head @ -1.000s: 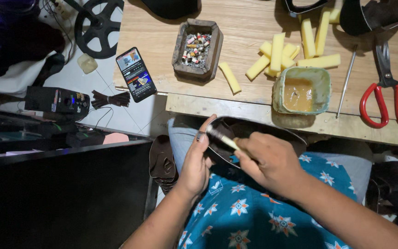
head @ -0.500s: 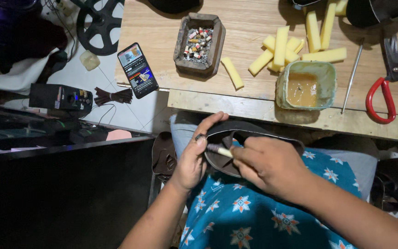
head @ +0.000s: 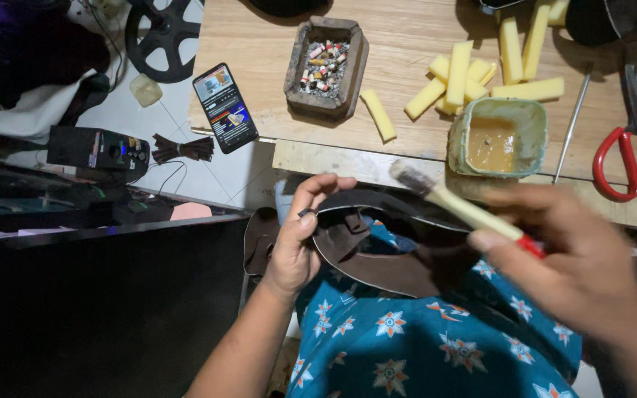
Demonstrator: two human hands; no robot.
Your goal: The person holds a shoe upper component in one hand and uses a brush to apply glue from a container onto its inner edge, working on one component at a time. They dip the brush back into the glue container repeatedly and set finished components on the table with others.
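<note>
My left hand grips the near edge of a dark brown leather piece that lies curved over my lap, on blue flower-patterned cloth. My right hand, blurred by motion, holds a small brush with a pale handle and red end; its dark bristle tip points up-left, just below a green tub of amber glue on the wooden bench. The brush is lifted clear of the leather.
On the bench stand a wooden tray of small bits, several yellow foam sticks, red-handled scissors and a thin metal rod. A lit phone lies at the bench's left edge. A black box and wheel sit on the floor.
My right hand has lifted the brush off the leather and swung it up and right toward the glue tub. My left hand keeps its hold on the leather.
</note>
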